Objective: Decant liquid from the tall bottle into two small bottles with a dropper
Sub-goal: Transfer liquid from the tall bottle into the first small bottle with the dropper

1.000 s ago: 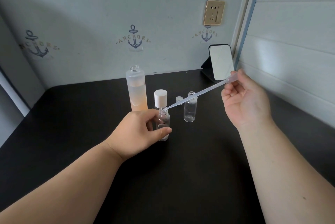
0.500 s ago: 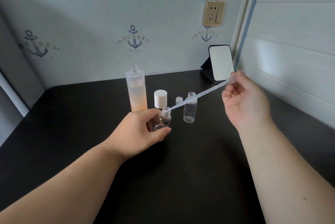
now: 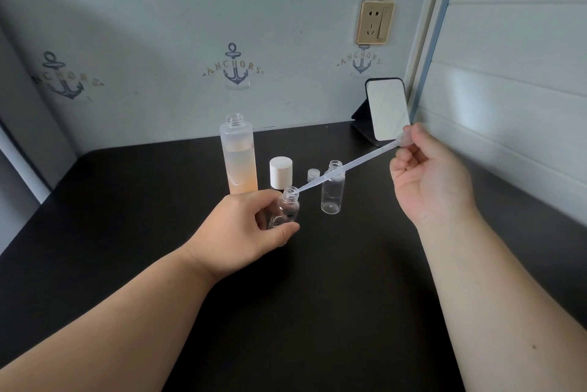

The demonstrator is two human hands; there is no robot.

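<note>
Head view: the small bottle (image 3: 287,209) got lifted and tipped since 1 second ago, so the dropper (image 3: 346,166) tip now sits in its mouth, looks ready to squeeze. Left hand (image 3: 244,232) grips that bottle, right hand (image 3: 428,178) pinches the bulb. Tall bottle (image 3: 239,159) and 2nd small bottle (image 3: 332,190) stand behind on the table (image 3: 127,201).

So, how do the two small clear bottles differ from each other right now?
The left hand grips the near small bottle tilted, the dropper tip at its mouth. The far small bottle stands upright on the table, untouched. Both are clear and uncapped.
</note>
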